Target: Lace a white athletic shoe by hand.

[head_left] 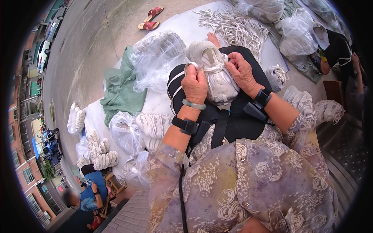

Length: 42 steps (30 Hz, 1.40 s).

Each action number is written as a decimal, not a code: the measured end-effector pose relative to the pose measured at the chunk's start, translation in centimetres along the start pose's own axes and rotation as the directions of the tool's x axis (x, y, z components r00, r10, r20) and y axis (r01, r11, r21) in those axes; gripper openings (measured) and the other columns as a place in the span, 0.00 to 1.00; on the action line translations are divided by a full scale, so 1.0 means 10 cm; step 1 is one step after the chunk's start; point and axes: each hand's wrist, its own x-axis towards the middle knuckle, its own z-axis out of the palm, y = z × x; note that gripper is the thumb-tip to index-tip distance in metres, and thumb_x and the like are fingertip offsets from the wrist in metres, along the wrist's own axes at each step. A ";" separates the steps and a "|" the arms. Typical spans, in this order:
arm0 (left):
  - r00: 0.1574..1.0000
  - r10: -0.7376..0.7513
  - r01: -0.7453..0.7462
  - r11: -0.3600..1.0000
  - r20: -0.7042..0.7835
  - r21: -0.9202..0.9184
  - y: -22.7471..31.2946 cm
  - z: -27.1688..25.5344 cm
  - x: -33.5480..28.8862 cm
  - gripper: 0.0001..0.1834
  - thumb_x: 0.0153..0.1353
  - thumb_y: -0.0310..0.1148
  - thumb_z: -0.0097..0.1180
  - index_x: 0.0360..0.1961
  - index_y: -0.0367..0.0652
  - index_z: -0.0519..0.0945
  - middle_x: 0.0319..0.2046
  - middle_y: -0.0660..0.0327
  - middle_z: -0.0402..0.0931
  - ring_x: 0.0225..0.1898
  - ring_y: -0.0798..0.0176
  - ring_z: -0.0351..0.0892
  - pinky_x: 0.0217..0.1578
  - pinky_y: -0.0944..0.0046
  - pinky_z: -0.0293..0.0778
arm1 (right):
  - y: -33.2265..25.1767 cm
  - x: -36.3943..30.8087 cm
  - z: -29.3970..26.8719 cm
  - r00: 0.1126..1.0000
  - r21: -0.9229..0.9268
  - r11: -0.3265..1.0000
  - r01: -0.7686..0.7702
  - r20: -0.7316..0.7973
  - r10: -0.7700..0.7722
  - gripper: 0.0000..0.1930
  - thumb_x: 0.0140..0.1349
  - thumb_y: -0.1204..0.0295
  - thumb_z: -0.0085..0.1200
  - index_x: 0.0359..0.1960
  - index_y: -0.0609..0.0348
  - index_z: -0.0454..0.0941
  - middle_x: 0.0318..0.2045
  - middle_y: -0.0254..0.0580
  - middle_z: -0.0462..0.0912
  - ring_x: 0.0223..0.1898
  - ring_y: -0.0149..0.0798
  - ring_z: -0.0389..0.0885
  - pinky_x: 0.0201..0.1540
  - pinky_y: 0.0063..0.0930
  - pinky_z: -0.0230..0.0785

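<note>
On the black cloth over my lap rests a pale beige and white mesh sneaker upper (222, 86). A flat white shoelace (213, 69) crosses its opening. My left hand (194, 84) is closed, pinching a loop of the lace between thumb and fingertips at the upper's left side. At the right side, my right hand (244, 73) has its thumb and forefinger closed on the lace by the eyelets. Its other fingers are bent beside the upper. Both wrists carry dark straps with small devices.
White laces (233, 29) lie heaped beyond my knees. Stacked uppers (153, 126) and clear plastic bags (159, 58) cover the white sheet, beside a green cloth (123, 87). Red sandals (149, 25) lie at the far edge. Other people sit at lower left and far right.
</note>
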 end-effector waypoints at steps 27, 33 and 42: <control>0.940 0.046 -0.183 0.904 0.337 0.387 0.13 -0.21 -0.14 0.11 0.47 0.31 0.48 0.32 0.36 0.72 0.24 0.51 0.73 0.26 0.48 0.74 0.27 0.54 0.71 | -0.41 -0.07 0.22 0.818 -0.448 0.686 0.574 0.272 -0.507 0.07 0.41 0.73 0.56 0.26 0.52 0.77 0.43 0.35 0.72 0.53 0.41 0.64 0.52 0.42 0.54; 0.902 0.029 -0.212 0.899 0.431 0.384 0.08 -0.15 -0.04 0.07 0.47 0.31 0.48 0.28 0.39 0.70 0.22 0.50 0.74 0.26 0.46 0.75 0.28 0.50 0.72 | -0.34 -0.02 0.24 0.839 -0.509 0.667 0.544 0.301 -0.454 0.08 0.41 0.70 0.59 0.26 0.51 0.77 0.45 0.32 0.71 0.55 0.40 0.62 0.54 0.51 0.50; 0.896 0.073 -0.196 0.950 0.438 0.242 0.00 -0.14 -0.01 0.08 0.47 0.31 0.47 0.26 0.37 0.71 0.22 0.47 0.74 0.27 0.43 0.75 0.30 0.49 0.71 | -0.28 -0.05 0.28 0.802 -0.556 0.591 0.584 0.283 -0.526 0.09 0.41 0.69 0.60 0.28 0.50 0.78 0.48 0.31 0.69 0.56 0.40 0.59 0.55 0.53 0.47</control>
